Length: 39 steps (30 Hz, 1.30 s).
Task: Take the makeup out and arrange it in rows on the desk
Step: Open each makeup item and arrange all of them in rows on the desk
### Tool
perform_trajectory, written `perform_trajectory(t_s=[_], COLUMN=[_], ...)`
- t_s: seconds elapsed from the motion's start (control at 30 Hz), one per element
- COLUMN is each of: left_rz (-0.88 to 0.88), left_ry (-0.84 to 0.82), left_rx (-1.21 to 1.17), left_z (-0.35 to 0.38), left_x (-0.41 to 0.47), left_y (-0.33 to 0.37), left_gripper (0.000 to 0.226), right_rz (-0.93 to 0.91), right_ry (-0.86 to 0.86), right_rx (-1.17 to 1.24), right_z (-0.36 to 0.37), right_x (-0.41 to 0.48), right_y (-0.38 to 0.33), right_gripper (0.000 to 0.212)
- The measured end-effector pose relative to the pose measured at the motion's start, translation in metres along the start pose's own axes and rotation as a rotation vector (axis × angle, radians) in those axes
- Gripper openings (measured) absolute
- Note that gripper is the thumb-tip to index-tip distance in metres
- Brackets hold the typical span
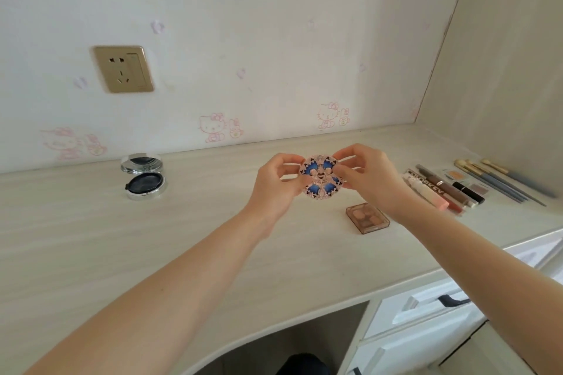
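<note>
A round pink compact with a blue pattern hangs above the middle of the desk. My left hand grips its left edge and my right hand pinches its right edge. A brown square eyeshadow palette lies on the desk below my right hand. An open silver cushion compact with a dark pad sits at the far left. At the right lie lip tubes, small palettes and several brushes in a row.
The wall with a gold socket runs behind the desk, and a side panel closes the right end. White drawers sit under the desk's right part, with one partly open at the right edge.
</note>
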<state>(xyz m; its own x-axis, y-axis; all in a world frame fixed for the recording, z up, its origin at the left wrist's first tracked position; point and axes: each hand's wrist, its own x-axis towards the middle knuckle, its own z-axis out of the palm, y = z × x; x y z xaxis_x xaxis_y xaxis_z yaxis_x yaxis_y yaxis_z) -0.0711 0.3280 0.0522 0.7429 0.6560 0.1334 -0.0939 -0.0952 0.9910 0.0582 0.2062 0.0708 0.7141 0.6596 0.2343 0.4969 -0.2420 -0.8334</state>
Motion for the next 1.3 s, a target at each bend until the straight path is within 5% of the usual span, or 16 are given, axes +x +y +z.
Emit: perform_trajectory(t_s=[0.5, 0.9, 1.3], left_rz=[-0.129, -0.286, -0.280], left_ry=[0.099, 0.224, 0.029], left_rx=[-0.123, -0.325, -0.565], left_z=[-0.126, -0.169, -0.174], left_x=[-0.081, -0.108, -0.113], left_y=[-0.013, -0.023, -0.027], left_gripper=[0.021, 0.025, 0.031], right_rz=[-0.007, -0.389, -0.327], right_ry=[-0.202, -0.490, -0.477], right_rx=[0.125, -0.235, -0.183], right_z=[0.107, 0.154, 0.155], right_x=[-0.062, -0.086, -0.085], right_y=[-0.050, -0.063, -0.072], right_gripper=[0.015, 0.081, 0.062])
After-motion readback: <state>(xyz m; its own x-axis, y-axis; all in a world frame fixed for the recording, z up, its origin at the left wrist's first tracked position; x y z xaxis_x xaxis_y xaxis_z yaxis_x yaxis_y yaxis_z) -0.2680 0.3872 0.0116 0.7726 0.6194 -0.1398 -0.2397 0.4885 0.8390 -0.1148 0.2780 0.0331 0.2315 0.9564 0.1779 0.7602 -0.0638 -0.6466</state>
